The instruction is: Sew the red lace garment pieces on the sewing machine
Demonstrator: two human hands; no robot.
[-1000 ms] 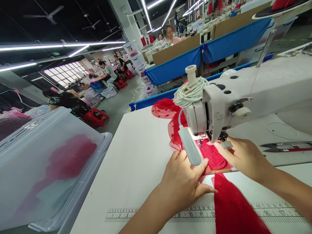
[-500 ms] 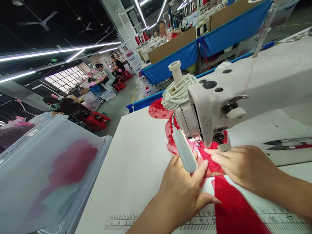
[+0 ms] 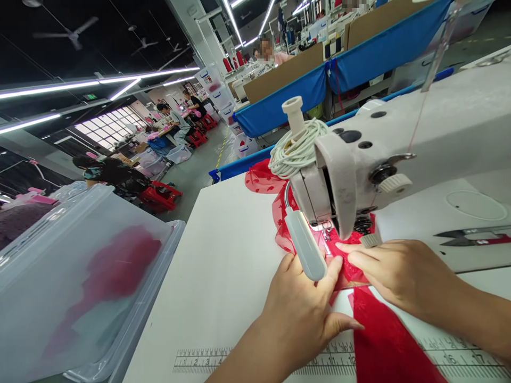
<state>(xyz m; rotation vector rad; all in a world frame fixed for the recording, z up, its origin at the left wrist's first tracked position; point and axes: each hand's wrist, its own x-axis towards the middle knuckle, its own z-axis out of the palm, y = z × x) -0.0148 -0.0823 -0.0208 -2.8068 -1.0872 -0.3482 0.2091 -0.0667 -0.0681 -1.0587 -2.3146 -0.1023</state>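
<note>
Sheer red lace fabric point(image 3: 351, 268) lies under the presser foot point(image 3: 327, 232) of a white sewing machine point(image 3: 347, 170). My left hand point(image 3: 301, 298) rests on it left of the needle area, fingers spread and thumb stretched out to the right; a grey lamp point(image 3: 306, 246) covers some of its fingers. From the right, my right hand point(image 3: 393, 268) presses the lace with its index finger and thumb stretched out and slightly apart; its other fingers are hidden. A red fabric strip point(image 3: 387, 340) hangs toward me below the hands.
Thread snips point(image 3: 475, 236) lie on the machine bed at right. A ruler scale point(image 3: 199, 361) runs along the table's front. At left stands a translucent plastic bin point(image 3: 72, 276) with red cloth inside. Beyond are blue cloth barriers point(image 3: 279, 101) and people at other workstations.
The whole view has shifted slightly, so the machine appears a little farther right. Both hands keep nearly the same places on the lace, and the fabric shows no clear movement.
</note>
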